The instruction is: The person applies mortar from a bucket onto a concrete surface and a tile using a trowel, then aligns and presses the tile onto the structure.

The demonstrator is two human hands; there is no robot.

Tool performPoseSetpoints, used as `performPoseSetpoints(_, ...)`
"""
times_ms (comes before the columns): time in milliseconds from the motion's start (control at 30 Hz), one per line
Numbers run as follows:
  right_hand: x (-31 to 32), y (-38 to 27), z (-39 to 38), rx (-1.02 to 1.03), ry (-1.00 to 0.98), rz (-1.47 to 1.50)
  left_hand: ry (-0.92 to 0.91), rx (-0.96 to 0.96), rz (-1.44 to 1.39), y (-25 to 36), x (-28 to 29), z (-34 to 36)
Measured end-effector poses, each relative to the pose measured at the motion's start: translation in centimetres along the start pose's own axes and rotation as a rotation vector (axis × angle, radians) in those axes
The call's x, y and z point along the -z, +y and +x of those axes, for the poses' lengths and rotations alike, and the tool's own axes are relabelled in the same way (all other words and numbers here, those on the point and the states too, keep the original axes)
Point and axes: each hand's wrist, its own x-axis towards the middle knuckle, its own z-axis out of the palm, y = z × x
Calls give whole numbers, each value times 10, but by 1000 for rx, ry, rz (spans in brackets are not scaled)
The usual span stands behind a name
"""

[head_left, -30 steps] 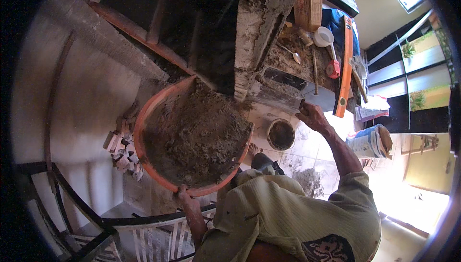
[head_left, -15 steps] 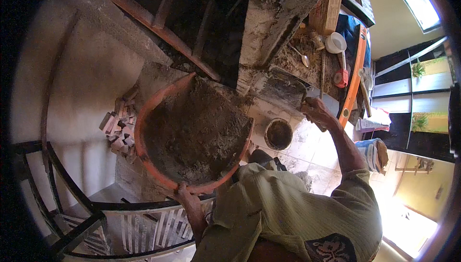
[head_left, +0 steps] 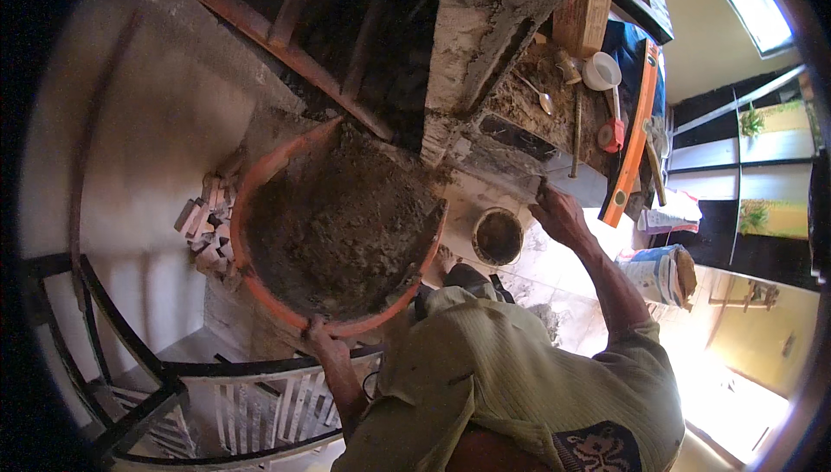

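A large orange-red tub [head_left: 245,275] holds a heap of grey-brown mortar [head_left: 351,212]. My left hand [head_left: 322,339] is closed over the tub's near rim, thumb toward the mortar. To the right, my right hand [head_left: 558,214] is closed on the handle of what looks like a trowel [head_left: 506,163]. Its flat grey blade lies against the mortar-smeared ledge beyond the hand and blends with it, so its outline is hard to make out. A small round bucket [head_left: 499,237] with mortar residue stands on the floor between tub and right hand.
A spirit level [head_left: 634,134], spoon [head_left: 545,102], white cup [head_left: 602,71] and red tape measure [head_left: 610,135] lie on the dirty counter. Brick pieces [head_left: 206,234] are piled left of the tub. A black railing [head_left: 260,369] runs nearby. A bag [head_left: 660,275] stands at right.
The whole view has shifted slightly. My right hand has moved a little to the left with the trowel. My left hand keeps its hold on the tub's rim.
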Motion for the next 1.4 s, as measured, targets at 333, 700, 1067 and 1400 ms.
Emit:
performPoseSetpoints(333, 29, -26, 26, -151, -44, 286, -79, -162, 320, 45, -19, 12)
performPoseSetpoints(700, 94, -66, 6, -307, -155, 454, -287, -410, 426, 45, -3, 31)
performPoseSetpoints(1067, 17, -33, -17, 86, 165, -58, -646, -153, 34, 50, 11, 10)
performPoseSetpoints(1400, -1, -30, 26, -9, 78, 60, -205, -133, 221, 37, 7, 23)
